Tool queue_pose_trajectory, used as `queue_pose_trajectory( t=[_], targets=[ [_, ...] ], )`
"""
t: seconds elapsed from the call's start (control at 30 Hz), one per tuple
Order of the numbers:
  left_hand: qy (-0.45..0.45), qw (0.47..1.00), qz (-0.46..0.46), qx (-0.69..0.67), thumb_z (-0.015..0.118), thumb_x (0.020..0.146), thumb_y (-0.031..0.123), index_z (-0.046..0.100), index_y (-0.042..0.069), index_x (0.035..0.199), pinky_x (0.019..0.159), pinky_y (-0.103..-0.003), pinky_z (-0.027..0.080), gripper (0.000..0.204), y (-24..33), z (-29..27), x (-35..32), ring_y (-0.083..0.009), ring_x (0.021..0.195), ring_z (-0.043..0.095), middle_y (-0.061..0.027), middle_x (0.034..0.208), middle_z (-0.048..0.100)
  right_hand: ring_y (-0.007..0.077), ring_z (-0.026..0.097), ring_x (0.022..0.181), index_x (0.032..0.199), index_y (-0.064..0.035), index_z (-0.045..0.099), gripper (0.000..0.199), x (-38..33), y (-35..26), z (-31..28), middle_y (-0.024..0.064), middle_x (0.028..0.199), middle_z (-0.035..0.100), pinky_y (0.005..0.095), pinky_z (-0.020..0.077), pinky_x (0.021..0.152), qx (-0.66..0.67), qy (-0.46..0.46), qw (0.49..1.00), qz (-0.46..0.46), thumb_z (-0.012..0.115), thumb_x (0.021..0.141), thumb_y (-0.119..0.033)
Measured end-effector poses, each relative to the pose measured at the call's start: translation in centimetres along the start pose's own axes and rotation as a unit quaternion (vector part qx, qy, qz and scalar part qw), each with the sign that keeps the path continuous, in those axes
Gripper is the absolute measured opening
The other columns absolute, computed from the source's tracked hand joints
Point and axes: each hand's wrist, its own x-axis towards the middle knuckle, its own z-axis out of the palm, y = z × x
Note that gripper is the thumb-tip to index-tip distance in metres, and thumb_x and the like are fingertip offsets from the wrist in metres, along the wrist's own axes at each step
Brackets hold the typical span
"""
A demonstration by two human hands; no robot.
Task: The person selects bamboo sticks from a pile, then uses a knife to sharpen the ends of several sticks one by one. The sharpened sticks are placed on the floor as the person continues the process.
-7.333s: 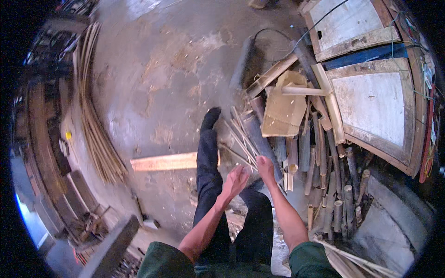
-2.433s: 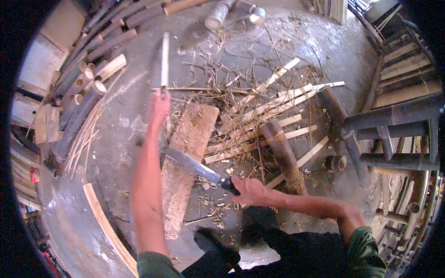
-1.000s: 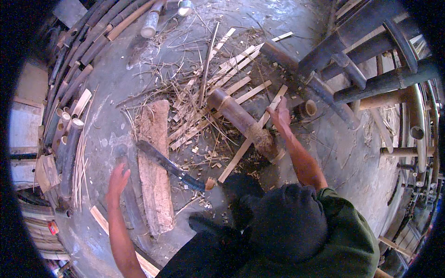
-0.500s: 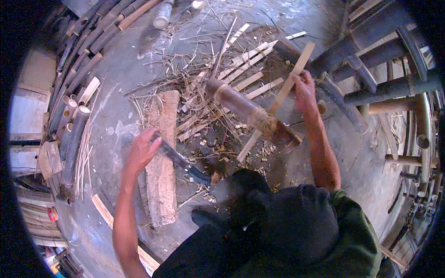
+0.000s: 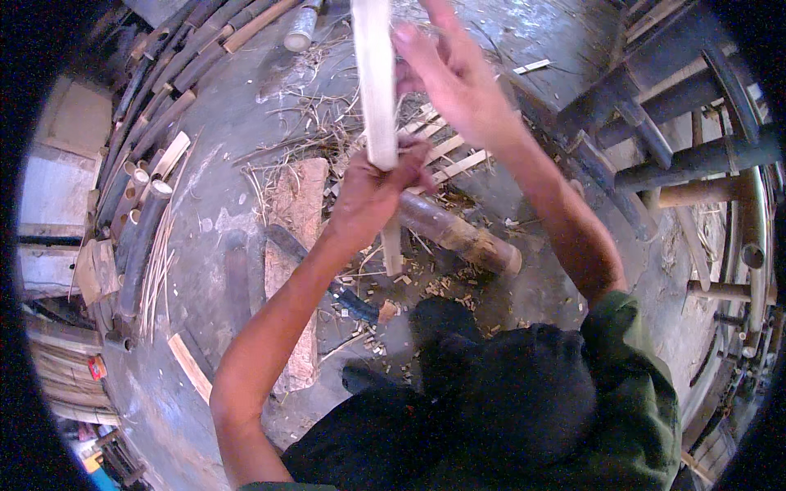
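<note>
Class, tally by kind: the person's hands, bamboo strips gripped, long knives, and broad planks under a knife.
Hands (left hand, right hand): 2
Bamboo strip gripped: 1
Long knife: 1
Broad plank: 1
Total: 5

Bamboo poles (image 5: 145, 250), dark frame (image 5: 704, 160), pale panel (image 5: 59, 196)

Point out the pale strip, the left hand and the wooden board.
Pale strip (image 5: 377, 90), head view: its broad face.
Left hand (image 5: 368, 193), head view: its back.
Wooden board (image 5: 298, 196), head view: its far part.
</note>
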Motion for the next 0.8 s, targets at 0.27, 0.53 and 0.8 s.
queue_pose_trajectory(
  t=[0.27,0.53,0.8],
  targets=[
    [0.242,0.964,-0.113,0.010,0.067,0.090,0.029,0.061,0.005,0.103,0.049,-0.021,0.040,0.029,-2.8,-12.1,-5.2,-0.0024,0.048,0.033,0.0080,0.062,0.038,0.0390,0.024,0.140,0.146,-0.0090,0.028,0.070,-14.3,19.0,-17.4,0.0178,0.151,0.028,0.0495,0.0235,0.114,-0.674,-0.217,0.687,0.163,0.058,0.083,-0.007],
    [0.228,0.951,-0.198,-0.061,0.063,0.093,0.024,0.061,0.004,0.103,0.050,-0.022,0.041,0.023,-7.1,-14.0,-8.2,-0.0033,0.047,0.034,0.0071,0.063,0.038,0.0350,0.039,0.131,0.140,-0.0186,0.043,0.061,-13.2,19.1,-18.8,0.0099,0.142,0.043,0.0585,0.0239,0.110,-0.761,-0.365,0.523,0.122,0.063,0.082,-0.022],
    [0.235,0.955,-0.180,-0.012,0.067,0.088,0.036,0.060,0.007,0.090,0.047,-0.024,0.040,0.030,-9.0,-14.6,-7.5,-0.0054,0.051,0.040,0.0048,0.064,0.042,0.0338,0.039,0.132,0.134,-0.0206,0.049,0.045,-14.3,19.7,-17.2,0.0107,0.132,0.051,0.0576,0.0162,0.112,-0.679,-0.361,0.625,0.134,0.050,0.089,-0.022]
  ],
)
